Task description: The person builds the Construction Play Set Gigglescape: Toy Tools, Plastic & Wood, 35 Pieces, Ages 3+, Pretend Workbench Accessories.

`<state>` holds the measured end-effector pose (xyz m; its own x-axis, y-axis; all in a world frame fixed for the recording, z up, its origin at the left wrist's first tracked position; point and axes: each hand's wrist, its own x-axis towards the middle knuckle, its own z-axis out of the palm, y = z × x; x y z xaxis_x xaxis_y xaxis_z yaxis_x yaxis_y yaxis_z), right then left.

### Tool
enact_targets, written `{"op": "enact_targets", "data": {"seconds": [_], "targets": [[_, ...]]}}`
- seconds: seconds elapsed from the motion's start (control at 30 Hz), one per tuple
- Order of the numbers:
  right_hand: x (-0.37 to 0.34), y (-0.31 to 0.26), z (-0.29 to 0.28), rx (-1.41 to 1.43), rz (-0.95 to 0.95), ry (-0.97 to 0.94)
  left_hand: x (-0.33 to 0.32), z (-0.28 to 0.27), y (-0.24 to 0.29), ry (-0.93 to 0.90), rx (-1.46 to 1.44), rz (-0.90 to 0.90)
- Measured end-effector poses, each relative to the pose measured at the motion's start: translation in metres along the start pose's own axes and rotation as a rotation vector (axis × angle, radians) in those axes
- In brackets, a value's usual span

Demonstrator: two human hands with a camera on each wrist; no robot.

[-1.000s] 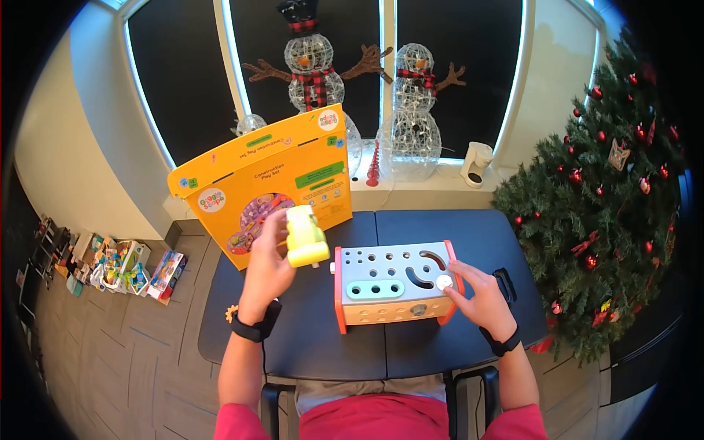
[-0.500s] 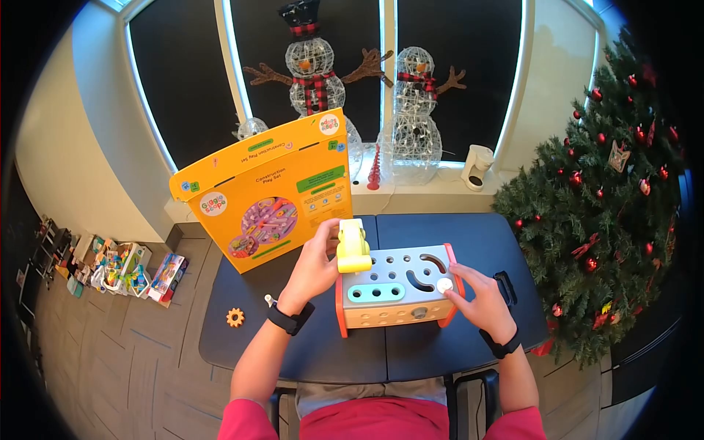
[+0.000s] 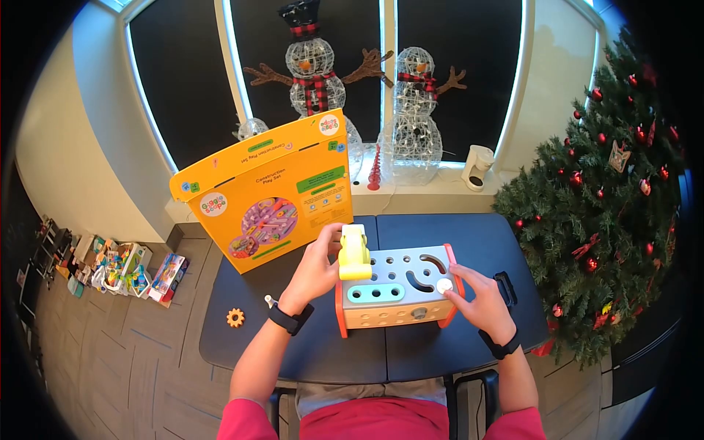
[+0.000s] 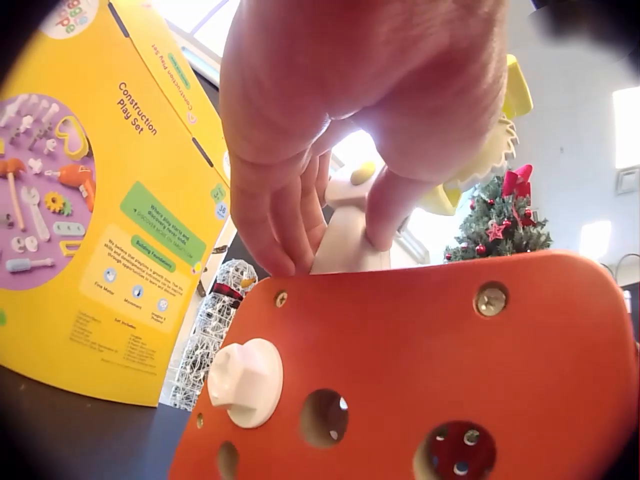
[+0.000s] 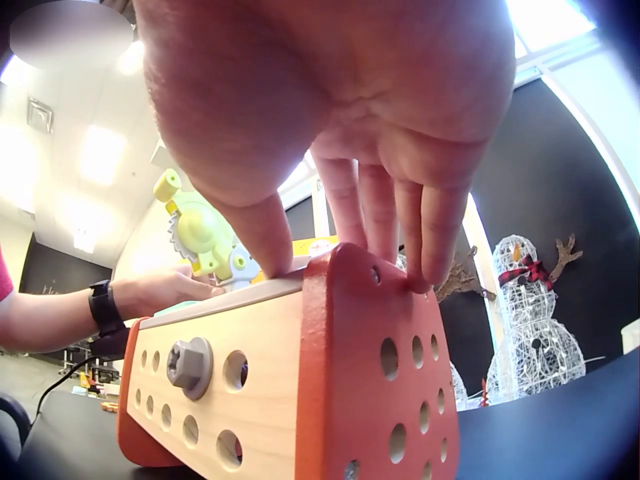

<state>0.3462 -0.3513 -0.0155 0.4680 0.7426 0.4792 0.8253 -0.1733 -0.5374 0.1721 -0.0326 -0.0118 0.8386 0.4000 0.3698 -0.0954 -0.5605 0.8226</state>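
My left hand grips a yellow toy saw at the left end of a toy workbench. In the right wrist view the saw's toothed round blade shows. The left wrist view has the left fingers and thumb around the saw's pale base, right at the bench top. My right hand holds the bench's right end, thumb on the grey top and fingers over the red end panel. Beside that thumb is a white knob. A white bolt sticks out of the left end panel.
Behind the bench at left stands a yellow box. An orange toy gear and a small white piece lie on the dark table at left. A black object lies at right, near a decorated tree.
My left hand has brought the toy saw rightward from beside the bench to over its left end, then slightly down. The right hand has stayed at the bench's right end.
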Motion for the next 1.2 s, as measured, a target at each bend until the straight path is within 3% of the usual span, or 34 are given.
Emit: {"op": "enact_targets", "data": {"seconds": [0.27, 0.5, 0.57, 0.67, 0.97, 1.2], "targets": [[0.0, 0.0, 0.0, 0.006, 0.005, 0.004, -0.005, 0.003, -0.008, 0.027, 0.022, 0.1], [-0.001, -0.001, 0.0, 0.005, -0.001, 0.006, -0.005, 0.001, -0.015, 0.01, -0.001, 0.056], [-0.001, -0.001, 0.001, 0.003, -0.001, 0.008, -0.001, -0.001, -0.022, -0.053, -0.055, -0.047], [-0.002, 0.001, 0.002, 0.002, -0.007, 0.014, -0.004, 0.001, -0.015, -0.005, 0.004, 0.027], [-0.003, -0.001, 0.003, -0.016, -0.001, 0.009, -0.003, -0.002, -0.005, -0.052, 0.084, -0.042], [-0.004, -0.001, 0.005, -0.026, -0.004, 0.011, -0.018, 0.0, -0.011, -0.08, 0.066, 0.041]]}}
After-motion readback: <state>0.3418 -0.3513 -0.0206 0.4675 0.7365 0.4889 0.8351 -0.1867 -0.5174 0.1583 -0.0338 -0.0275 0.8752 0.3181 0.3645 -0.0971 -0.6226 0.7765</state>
